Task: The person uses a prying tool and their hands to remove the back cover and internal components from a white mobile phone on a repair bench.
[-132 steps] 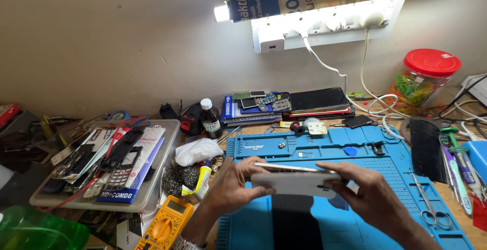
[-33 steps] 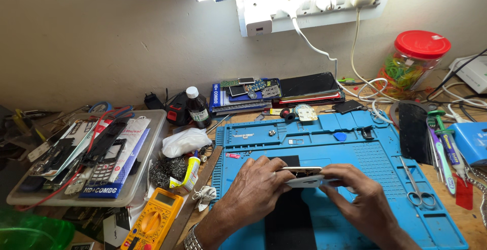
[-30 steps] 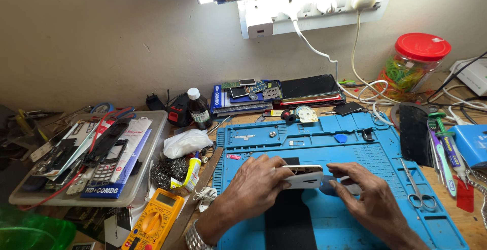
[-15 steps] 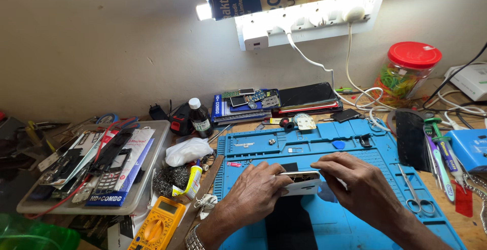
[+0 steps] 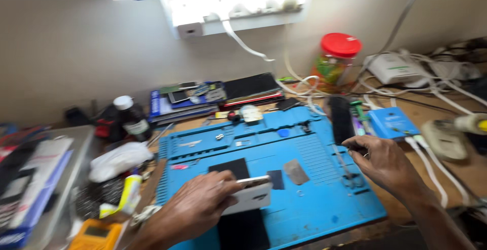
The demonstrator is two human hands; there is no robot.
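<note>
My left hand [image 5: 195, 212] held a flat white phone [image 5: 249, 195] at the bottom middle. My right hand [image 5: 385, 161] pinched thin metal tweezers [image 5: 346, 165] over the blue rubber mat [image 5: 284, 176].

The phone [image 5: 249, 195] looks smooth and glossy with a metal edge; the blue mat [image 5: 314, 189] is matt rubber, the counter [image 5: 436, 128] bare wood, the jar's lid [image 5: 340, 44] shiny plastic.

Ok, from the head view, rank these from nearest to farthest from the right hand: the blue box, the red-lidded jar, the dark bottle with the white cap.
1. blue box: just above the right hand, at the mat's right edge.
2. red-lidded jar: farther back, by the wall.
3. dark bottle with the white cap: far left, across the mat.
</note>
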